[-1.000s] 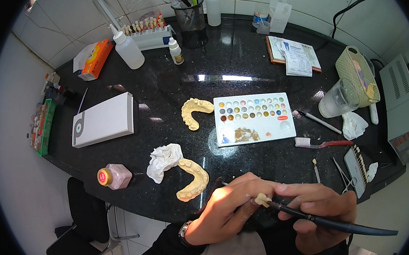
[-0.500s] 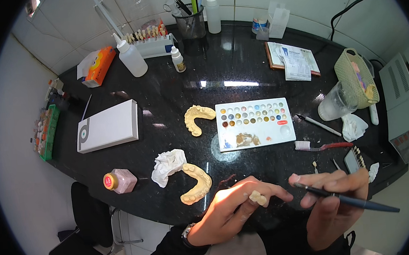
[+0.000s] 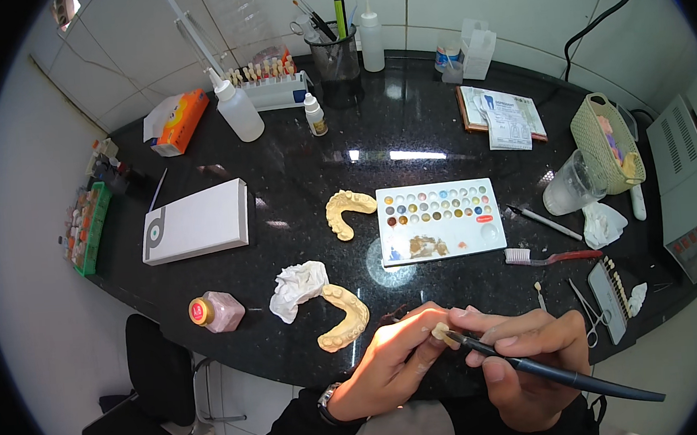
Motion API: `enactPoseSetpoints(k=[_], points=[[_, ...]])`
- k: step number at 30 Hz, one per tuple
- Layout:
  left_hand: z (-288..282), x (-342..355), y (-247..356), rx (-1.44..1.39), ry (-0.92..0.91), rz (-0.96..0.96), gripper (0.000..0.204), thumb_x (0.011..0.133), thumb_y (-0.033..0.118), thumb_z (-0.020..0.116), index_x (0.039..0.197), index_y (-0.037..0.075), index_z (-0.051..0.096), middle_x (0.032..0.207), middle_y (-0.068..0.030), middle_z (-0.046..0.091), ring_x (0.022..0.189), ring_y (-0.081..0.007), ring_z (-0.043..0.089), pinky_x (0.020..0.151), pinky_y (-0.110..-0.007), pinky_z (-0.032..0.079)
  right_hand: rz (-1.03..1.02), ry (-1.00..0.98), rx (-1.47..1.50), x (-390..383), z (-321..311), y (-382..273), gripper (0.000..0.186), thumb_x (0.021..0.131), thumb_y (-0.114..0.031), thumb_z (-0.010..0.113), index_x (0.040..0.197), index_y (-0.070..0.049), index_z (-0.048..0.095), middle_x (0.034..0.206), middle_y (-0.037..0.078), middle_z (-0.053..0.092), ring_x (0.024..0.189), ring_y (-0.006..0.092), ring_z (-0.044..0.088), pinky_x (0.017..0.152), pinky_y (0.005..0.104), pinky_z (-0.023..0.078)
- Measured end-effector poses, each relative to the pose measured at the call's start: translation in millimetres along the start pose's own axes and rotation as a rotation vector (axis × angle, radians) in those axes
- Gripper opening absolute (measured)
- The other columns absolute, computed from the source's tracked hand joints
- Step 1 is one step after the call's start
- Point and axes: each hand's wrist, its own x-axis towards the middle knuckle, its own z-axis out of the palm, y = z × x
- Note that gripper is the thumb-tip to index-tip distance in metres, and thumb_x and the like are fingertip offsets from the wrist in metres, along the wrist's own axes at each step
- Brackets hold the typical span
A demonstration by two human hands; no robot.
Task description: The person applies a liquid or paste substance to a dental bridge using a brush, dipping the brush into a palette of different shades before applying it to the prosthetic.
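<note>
My left hand (image 3: 391, 366) is closed, pinching a small cream dental bridge (image 3: 439, 330) between thumb and fingers. My right hand (image 3: 532, 358) grips a slim brush (image 3: 590, 381) with a dark blue handle, its tip at the bridge and seemingly touching it. The fingers of both hands almost meet there. Left of my left hand lies a horseshoe-shaped plaster dental model (image 3: 345, 319), against a crumpled white tissue (image 3: 297, 290). Beyond my hands sits a white ceramic palette (image 3: 479, 241) with rows of coloured wells and brown smears; a second plaster model (image 3: 339, 216) adjoins its left edge.
To the right are a red toothbrush (image 3: 561, 257), a grey pen-like tool (image 3: 549, 222), scissor-handled forceps (image 3: 590, 316), a tooth shade holder (image 3: 608, 303) and a clear cup (image 3: 573, 188). Leftward stand a pink-filled jar (image 3: 224, 312) and a white box (image 3: 195, 222). Squeeze bottles (image 3: 240, 112) line the back.
My right hand has moved left, bringing the brush tip to the bridge. My left hand keeps its hold on the bridge, which is now turned. The whole view has shifted slightly.
</note>
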Motion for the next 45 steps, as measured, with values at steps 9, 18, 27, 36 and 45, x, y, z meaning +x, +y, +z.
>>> enactPoseSetpoints(k=[9, 18, 27, 36, 45], points=[[-0.3, 0.8, -1.2, 0.009, -0.011, 0.012, 0.014, 0.088, 0.005, 0.048, 0.099, -0.004, 0.051, 0.079, -0.0099, 0.051, 0.067, -0.0198, 0.05, 0.061, -0.029, 0.04, -0.05, -0.019, -0.023, 0.3, -1.4, 1.7, 0.019, 0.08, -0.001, 0.056, 0.088, 0.005, 0.04, 0.073, 0.018, 0.056, 0.076, 0.0278, 0.064, 0.079, 0.0423, 0.052], [0.7, 3.5, 1.4, 0.008, 0.001, 0.0, 0.008, 0.087, 0.005, 0.049, 0.09, -0.002, 0.05, 0.078, -0.0098, 0.05, 0.067, -0.0211, 0.049, 0.061, -0.029, 0.04, -0.05, -0.012, -0.031, 1.1, -1.2, 1.0, 0.019, 0.08, 0.0, 0.056, 0.088, 0.005, 0.039, 0.072, 0.017, 0.055, 0.07, 0.0254, 0.064, 0.076, 0.0416, 0.054], [0.5, 3.9, 0.9, 0.019, -0.003, 0.021, 0.007, 0.087, 0.005, 0.049, 0.09, -0.002, 0.051, 0.078, -0.0096, 0.051, 0.068, -0.022, 0.049, 0.063, -0.03, 0.04, -0.068, -0.077, -0.034, 3.4, -7.4, 2.9, 0.019, 0.08, 0.001, 0.055, 0.088, 0.005, 0.039, 0.071, 0.017, 0.055, 0.071, 0.0265, 0.064, 0.075, 0.0422, 0.054], [-0.3, 4.7, 2.0, 0.017, -0.018, 0.021, 0.01, 0.087, 0.005, 0.048, 0.093, -0.003, 0.051, 0.079, -0.0102, 0.052, 0.069, -0.0221, 0.051, 0.064, -0.03, 0.041, -0.061, -0.035, -0.028, 1.7, -4.2, 1.6, 0.019, 0.079, 0.002, 0.056, 0.09, 0.005, 0.04, 0.072, 0.017, 0.055, 0.073, 0.0276, 0.064, 0.074, 0.0414, 0.054], [0.1, 4.9, 3.3, 0.013, -0.013, 0.011, 0.01, 0.087, 0.004, 0.049, 0.093, -0.002, 0.051, 0.081, -0.0103, 0.053, 0.072, -0.0225, 0.051, 0.066, -0.031, 0.041, -0.09, -0.041, -0.048, 3.0, -4.2, 2.4, 0.02, 0.079, 0.001, 0.056, 0.089, 0.005, 0.04, 0.072, 0.018, 0.056, 0.073, 0.0286, 0.064, 0.073, 0.0409, 0.055]])
